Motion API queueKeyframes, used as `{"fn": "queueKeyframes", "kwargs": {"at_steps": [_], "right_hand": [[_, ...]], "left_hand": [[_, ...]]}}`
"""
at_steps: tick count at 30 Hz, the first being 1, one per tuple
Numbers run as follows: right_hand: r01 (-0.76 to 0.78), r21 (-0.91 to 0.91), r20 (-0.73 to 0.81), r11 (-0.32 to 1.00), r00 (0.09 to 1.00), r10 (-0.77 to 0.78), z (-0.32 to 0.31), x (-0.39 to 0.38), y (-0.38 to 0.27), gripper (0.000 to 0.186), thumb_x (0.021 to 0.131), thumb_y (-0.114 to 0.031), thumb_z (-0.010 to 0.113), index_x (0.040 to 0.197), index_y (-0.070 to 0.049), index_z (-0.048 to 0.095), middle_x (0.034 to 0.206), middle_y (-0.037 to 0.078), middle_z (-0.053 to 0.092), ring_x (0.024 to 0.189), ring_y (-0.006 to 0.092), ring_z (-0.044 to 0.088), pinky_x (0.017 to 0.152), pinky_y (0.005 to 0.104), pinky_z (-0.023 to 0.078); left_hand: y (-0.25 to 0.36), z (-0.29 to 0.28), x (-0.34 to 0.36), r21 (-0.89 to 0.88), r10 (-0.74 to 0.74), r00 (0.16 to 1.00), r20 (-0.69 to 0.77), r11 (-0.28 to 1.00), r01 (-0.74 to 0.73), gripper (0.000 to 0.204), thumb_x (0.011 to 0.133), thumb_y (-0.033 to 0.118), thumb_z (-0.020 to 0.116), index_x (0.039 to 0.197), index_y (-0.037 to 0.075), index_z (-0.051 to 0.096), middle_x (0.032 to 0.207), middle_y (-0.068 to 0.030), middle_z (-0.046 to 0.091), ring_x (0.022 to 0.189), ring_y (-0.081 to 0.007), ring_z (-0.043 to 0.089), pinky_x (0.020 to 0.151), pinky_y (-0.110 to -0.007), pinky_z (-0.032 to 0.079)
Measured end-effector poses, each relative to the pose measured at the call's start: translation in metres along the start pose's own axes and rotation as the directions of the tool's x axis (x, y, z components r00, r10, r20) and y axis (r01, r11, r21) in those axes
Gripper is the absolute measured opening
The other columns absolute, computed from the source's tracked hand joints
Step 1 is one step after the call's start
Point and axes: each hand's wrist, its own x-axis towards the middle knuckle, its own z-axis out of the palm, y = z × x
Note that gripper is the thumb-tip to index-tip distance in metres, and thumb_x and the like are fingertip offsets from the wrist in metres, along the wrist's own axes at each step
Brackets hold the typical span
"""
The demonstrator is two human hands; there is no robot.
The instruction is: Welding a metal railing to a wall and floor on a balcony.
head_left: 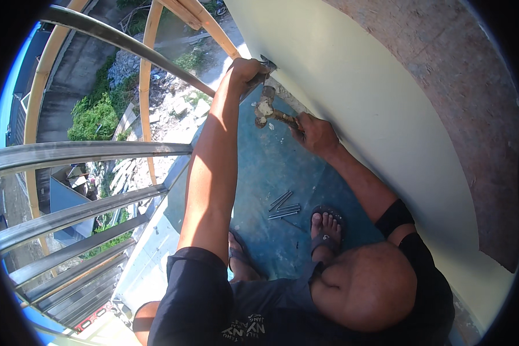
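Note:
At the far end of the blue-green floor, my right hand [317, 135] is closed round the handle of a hammer [265, 108]. Pale, mortar-like crust covers the hammer's head. Just beyond it, my left hand [248, 70] is closed on a dark metal piece [268, 62], whose tip lies close to the foot of the cream wall. Most of that piece is hidden by my fingers, so its kind is unclear. The hammer head is just below my left hand; whether it touches the metal piece I cannot tell.
Several thin metal rods [283, 206] lie on the floor [259, 167] near my sandalled feet [325, 230]. Metal railing bars [92, 155] line the left side, with wooden poles [146, 86] outside them and rubble [178, 109] far below. The cream wall [380, 98] curves along the right.

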Motion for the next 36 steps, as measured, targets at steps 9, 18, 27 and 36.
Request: {"fn": "queueKeyframes", "kwargs": {"at_steps": [9,18,27,36], "right_hand": [[0.005,-0.031,0.005,1.0,1.0,-0.005,0.006,0.01,-0.003,0.027,0.084,-0.024,0.071,0.089,-0.007,0.051,0.075,0.015,0.063,0.063,0.0353,0.065,0.053,0.0456,0.053],[-0.004,-0.057,0.005,0.998,1.0,0.004,0.012,0.007,-0.003,0.026,0.084,-0.024,0.071,0.09,-0.009,0.05,0.076,0.013,0.062,0.066,0.0347,0.065,0.055,0.046,0.053],[-0.033,-0.05,-0.043,0.998,0.999,0.031,0.028,0.004,-0.007,0.025,0.084,-0.025,0.07,0.09,-0.009,0.052,0.075,0.01,0.063,0.064,0.0316,0.065,0.053,0.0437,0.053],[-0.091,-0.003,-0.061,0.996,0.994,0.091,0.032,-0.005,-0.011,0.026,0.082,-0.025,0.072,0.089,-0.01,0.052,0.073,0.009,0.063,0.064,0.0323,0.066,0.053,0.0438,0.053]], "left_hand": [[0.001,0.001,0.0,-0.006,-0.024,1.0,-0.015,1.0,0.024,0.011,0.078,0.009,0.075,0.081,0.0,0.07,0.075,-0.0085,0.066,0.059,-0.0188,0.061,0.056,-0.032,0.047],[0.002,0.0,0.003,0.04,-0.045,0.999,0.013,0.998,0.044,0.011,0.079,0.009,0.075,0.083,-0.001,0.069,0.076,-0.0084,0.066,0.06,-0.0191,0.06,0.056,-0.033,0.047],[-0.003,0.002,0.008,0.002,-0.026,1.0,0.004,1.0,0.026,0.012,0.079,0.008,0.075,0.084,-0.001,0.07,0.075,-0.0087,0.066,0.061,-0.0187,0.06,0.056,-0.033,0.047],[-0.005,0.001,0.011,0.388,0.215,0.976,-0.024,0.902,-0.189,0.01,0.079,0.006,0.075,0.083,-0.002,0.071,0.075,-0.0084,0.067,0.062,-0.0166,0.06,0.057,-0.032,0.047]]}}
